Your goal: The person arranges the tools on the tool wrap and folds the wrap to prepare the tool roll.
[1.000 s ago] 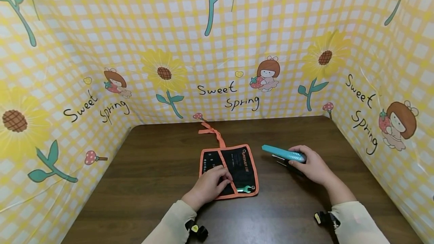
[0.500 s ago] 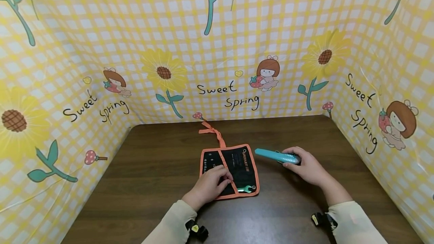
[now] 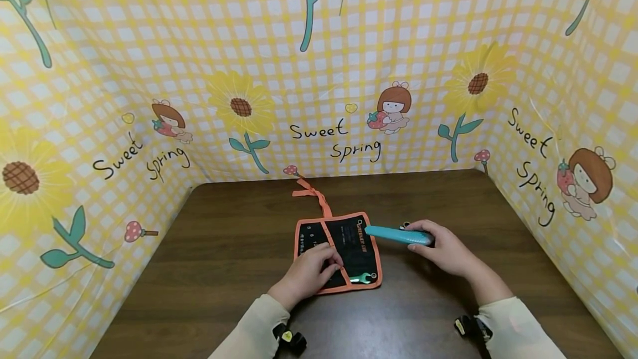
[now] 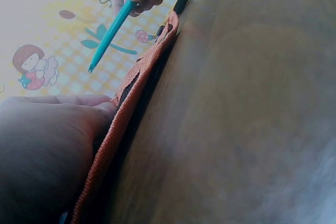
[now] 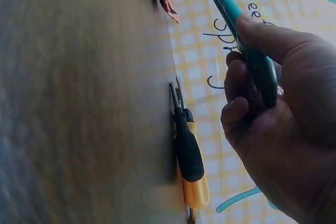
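A black tool pouch with orange trim lies spread on the table. My left hand rests over its lower left part and pinches the orange pocket edge, as the left wrist view also shows. The green open end of a wrench shows at the pouch's lower right. My right hand grips a teal utility knife by its rear end, above the table. The knife's front end points left, over the pouch's right edge in the head view. Whether its blade is out I cannot tell.
Below my right hand, a black-handled screwdriver and a yellow-handled screwdriver lie on the wooden table. The pouch's orange tie strap stretches toward the back. A yellow checked cloth walls the table at the back and sides.
My right hand has moved left with the utility knife, bringing its front end from beside the pouch to over its right edge. My left hand has stayed on the pouch.
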A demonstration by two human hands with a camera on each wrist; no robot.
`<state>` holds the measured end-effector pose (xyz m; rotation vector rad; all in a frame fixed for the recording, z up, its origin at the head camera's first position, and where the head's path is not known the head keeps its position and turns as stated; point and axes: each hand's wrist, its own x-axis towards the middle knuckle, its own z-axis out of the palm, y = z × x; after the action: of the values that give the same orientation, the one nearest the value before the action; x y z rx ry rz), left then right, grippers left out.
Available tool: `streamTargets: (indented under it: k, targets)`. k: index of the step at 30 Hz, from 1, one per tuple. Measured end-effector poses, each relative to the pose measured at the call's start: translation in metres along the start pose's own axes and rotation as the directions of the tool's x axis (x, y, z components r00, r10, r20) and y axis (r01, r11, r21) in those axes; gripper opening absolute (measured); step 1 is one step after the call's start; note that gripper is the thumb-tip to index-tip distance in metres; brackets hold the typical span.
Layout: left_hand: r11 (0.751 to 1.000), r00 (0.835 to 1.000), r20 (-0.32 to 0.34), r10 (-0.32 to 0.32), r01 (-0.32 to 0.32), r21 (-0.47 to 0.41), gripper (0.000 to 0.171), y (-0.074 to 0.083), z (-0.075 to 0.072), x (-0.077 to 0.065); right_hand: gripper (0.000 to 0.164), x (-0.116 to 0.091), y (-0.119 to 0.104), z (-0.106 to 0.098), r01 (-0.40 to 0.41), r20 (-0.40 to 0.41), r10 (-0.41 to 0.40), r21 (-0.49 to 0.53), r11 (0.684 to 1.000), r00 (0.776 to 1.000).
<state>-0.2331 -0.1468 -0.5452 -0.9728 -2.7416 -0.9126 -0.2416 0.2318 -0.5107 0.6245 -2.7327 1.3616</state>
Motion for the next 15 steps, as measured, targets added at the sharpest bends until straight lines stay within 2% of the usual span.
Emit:
streamTargets:
  k: [8,15]
  targets:
    - [1.0,1.0,0.013,0.019,-0.019,0.0,0.008,-0.0017,0.002,0.0003,0.037,-0.0008,-0.0036,0.0023,-0.02,0.022,0.02,0.014,1.0,1.0]
    - [1.0,1.0,0.008,0.023,-0.023,-0.001,0.009,-0.0013,0.0021,0.0004,0.041,-0.0013,-0.0058,0.0061,0.014,0.042,-0.013,-0.024,1.0,0.999]
